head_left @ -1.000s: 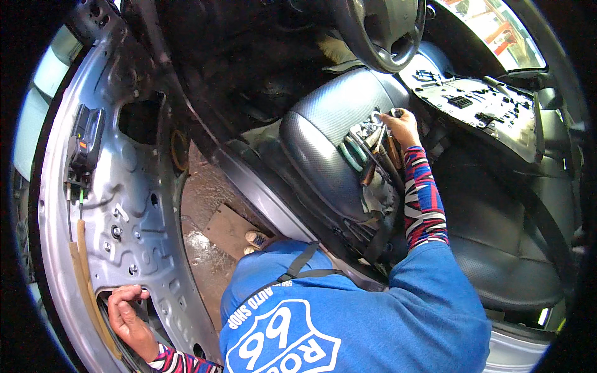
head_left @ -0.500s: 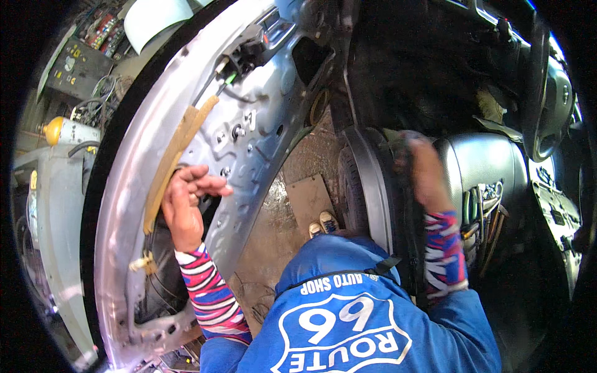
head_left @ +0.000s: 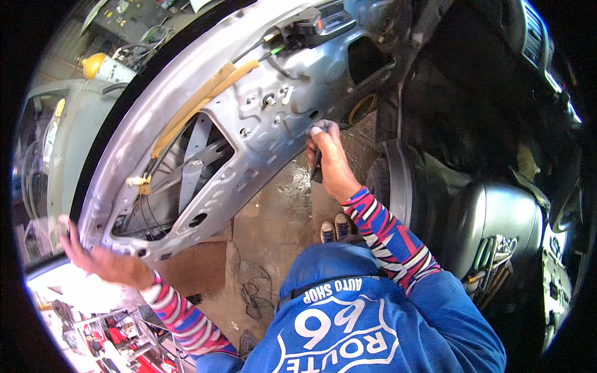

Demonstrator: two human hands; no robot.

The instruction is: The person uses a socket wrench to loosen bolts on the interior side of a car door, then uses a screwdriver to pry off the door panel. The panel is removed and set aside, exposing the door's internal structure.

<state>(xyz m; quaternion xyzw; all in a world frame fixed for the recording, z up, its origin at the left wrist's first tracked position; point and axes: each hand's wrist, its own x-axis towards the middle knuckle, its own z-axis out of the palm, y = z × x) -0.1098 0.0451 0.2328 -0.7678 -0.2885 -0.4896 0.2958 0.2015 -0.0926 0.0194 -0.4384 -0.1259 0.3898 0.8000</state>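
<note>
A bare grey metal car door (head_left: 273, 124) with its trim off stands open across the upper left. My right hand (head_left: 333, 165) is shut on a dark tool handle (head_left: 317, 169) and held against the door's inner panel below a small hole. My left hand (head_left: 102, 261) lies flat with fingers spread on the door's end edge at the lower left and holds nothing. A large cut-out in the door (head_left: 180, 180) shows the window mechanism and some wires. Tan tape strips (head_left: 199, 102) run along the door's upper part.
A dark car seat (head_left: 497, 211) on the right carries several tools (head_left: 491, 258). The dashboard (head_left: 535, 56) is at the top right. My shoes (head_left: 336, 230) stand on stained concrete floor (head_left: 273, 211). Another vehicle body (head_left: 56, 130) is at the far left.
My right hand has left the seat and now holds a dark tool against the door panel. My left hand has slid from the door's cut-out to its end edge.
</note>
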